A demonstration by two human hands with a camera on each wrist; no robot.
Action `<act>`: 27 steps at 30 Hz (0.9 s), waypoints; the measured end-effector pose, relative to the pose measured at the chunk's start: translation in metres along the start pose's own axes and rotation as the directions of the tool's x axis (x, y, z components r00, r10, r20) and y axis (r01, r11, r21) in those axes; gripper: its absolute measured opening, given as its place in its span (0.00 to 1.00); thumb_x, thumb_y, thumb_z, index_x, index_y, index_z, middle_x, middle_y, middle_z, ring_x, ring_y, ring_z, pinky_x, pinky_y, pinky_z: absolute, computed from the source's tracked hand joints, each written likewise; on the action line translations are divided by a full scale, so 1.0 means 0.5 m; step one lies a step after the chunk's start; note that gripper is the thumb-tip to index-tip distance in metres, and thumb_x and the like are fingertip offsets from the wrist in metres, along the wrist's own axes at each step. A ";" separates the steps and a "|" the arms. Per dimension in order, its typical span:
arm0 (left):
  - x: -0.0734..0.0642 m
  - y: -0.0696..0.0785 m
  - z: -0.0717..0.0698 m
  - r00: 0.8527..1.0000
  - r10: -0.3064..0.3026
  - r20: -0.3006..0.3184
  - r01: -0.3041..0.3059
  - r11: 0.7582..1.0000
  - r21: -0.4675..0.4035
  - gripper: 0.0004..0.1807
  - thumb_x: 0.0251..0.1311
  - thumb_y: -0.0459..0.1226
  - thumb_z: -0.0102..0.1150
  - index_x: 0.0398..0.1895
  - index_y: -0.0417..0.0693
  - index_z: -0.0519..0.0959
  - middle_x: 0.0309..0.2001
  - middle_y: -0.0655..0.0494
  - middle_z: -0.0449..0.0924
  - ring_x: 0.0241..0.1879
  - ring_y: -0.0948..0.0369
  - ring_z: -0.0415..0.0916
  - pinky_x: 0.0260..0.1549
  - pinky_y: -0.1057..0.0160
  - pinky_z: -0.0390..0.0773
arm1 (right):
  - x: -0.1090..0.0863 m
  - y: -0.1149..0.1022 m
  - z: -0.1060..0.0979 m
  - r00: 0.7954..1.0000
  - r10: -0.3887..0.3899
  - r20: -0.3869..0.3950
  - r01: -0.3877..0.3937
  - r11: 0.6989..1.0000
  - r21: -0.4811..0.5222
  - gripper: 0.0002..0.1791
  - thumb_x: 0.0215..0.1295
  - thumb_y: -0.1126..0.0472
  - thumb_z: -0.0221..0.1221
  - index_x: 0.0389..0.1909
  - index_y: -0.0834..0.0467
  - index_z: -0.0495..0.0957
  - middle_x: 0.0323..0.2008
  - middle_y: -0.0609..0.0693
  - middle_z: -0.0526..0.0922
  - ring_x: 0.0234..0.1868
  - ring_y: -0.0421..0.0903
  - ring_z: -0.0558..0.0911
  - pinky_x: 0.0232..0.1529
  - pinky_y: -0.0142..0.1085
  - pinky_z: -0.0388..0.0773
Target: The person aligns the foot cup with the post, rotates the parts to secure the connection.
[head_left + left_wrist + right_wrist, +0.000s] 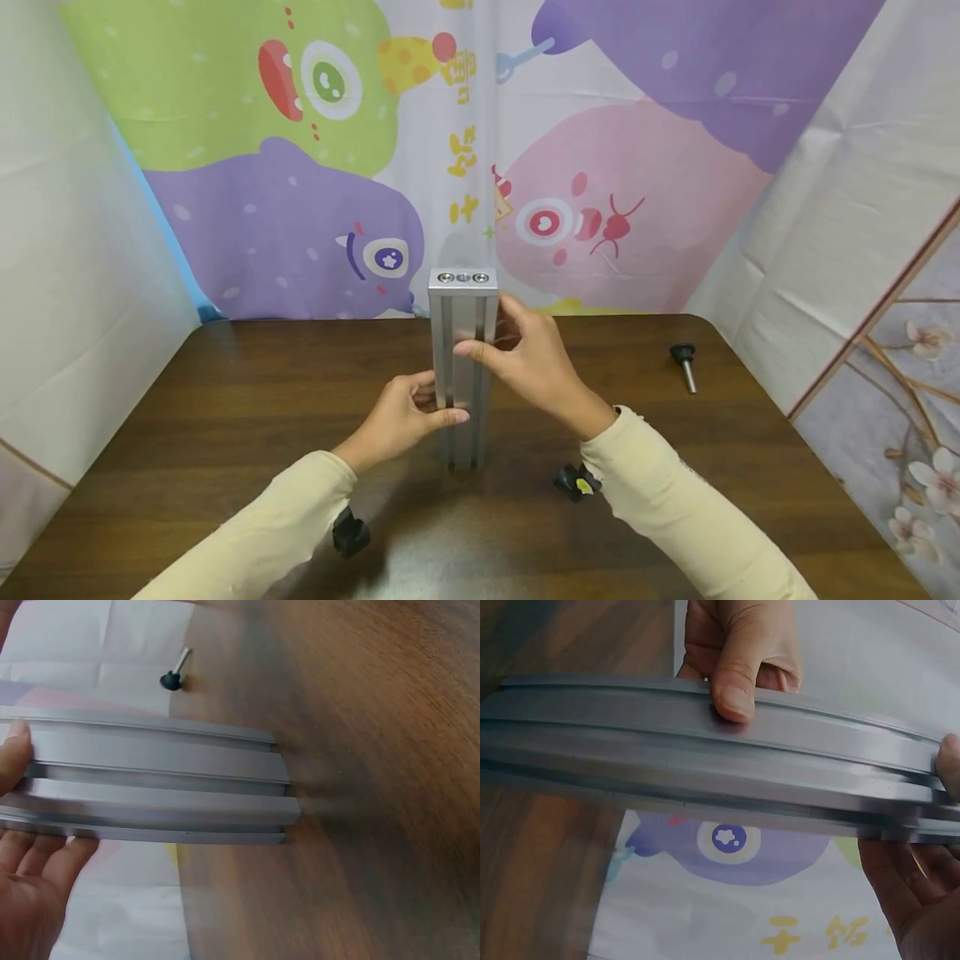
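Note:
A long, grooved silver aluminium profile (464, 358) stands about upright over the middle of the table. Two round metal fittings show on its top end. My left hand (397, 417) grips it low down from the left, thumb across the near face and fingers behind. Higher up on the other side, my right hand (528, 354) holds it with the thumb pressed to the front. Grooves run along the aluminium profile (150, 772) down to its bare lower end in the left wrist view. Whether that end touches the wood, I cannot tell.
On the right of the brown wooden table (247, 433) lies a black-headed knob (682, 354) with a metal stem. Behind the table hangs a cartoon-printed cloth (285, 225). Black devices (350, 533) sit at both wrists, below the cream sleeves.

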State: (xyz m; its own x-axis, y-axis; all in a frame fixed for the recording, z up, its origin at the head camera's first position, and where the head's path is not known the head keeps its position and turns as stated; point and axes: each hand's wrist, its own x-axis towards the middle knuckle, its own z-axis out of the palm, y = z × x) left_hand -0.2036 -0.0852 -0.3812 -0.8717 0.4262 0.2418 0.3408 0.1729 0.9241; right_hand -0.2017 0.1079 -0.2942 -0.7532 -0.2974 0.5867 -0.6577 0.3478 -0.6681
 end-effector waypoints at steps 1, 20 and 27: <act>0.000 0.000 -0.001 1.000 -0.007 0.002 0.007 1.000 -0.002 0.23 0.51 0.31 0.71 0.50 0.31 0.78 0.38 0.41 0.85 0.40 0.54 0.84 0.39 0.66 0.83 | 0.000 0.000 0.000 1.000 0.004 -0.001 -0.004 1.000 0.000 0.27 0.49 0.59 0.73 0.50 0.61 0.77 0.35 0.53 0.86 0.32 0.45 0.86 0.32 0.33 0.83; 0.000 -0.011 -0.012 0.997 -0.042 0.069 0.045 0.998 -0.043 0.20 0.49 0.32 0.72 0.46 0.32 0.81 0.36 0.42 0.86 0.38 0.56 0.85 0.37 0.64 0.83 | 0.000 0.007 -0.005 0.999 0.038 0.028 -0.039 0.999 0.019 0.22 0.48 0.60 0.74 0.43 0.62 0.81 0.32 0.53 0.87 0.33 0.43 0.86 0.33 0.32 0.83; -0.001 -0.026 -0.025 0.989 -0.068 0.132 0.084 0.990 -0.116 0.23 0.49 0.32 0.72 0.50 0.32 0.79 0.41 0.42 0.85 0.44 0.56 0.83 0.43 0.61 0.82 | 0.001 0.003 -0.006 0.997 0.063 0.037 -0.064 0.997 0.045 0.21 0.47 0.59 0.74 0.42 0.62 0.81 0.32 0.52 0.87 0.33 0.43 0.86 0.33 0.33 0.83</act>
State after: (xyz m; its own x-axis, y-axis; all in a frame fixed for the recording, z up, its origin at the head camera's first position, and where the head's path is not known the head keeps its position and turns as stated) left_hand -0.2119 -0.0989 -0.3894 -0.8390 0.5266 0.1372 0.2236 0.1038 0.9691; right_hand -0.2030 0.1109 -0.2934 -0.7928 -0.3073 0.5264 -0.6074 0.3260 -0.7244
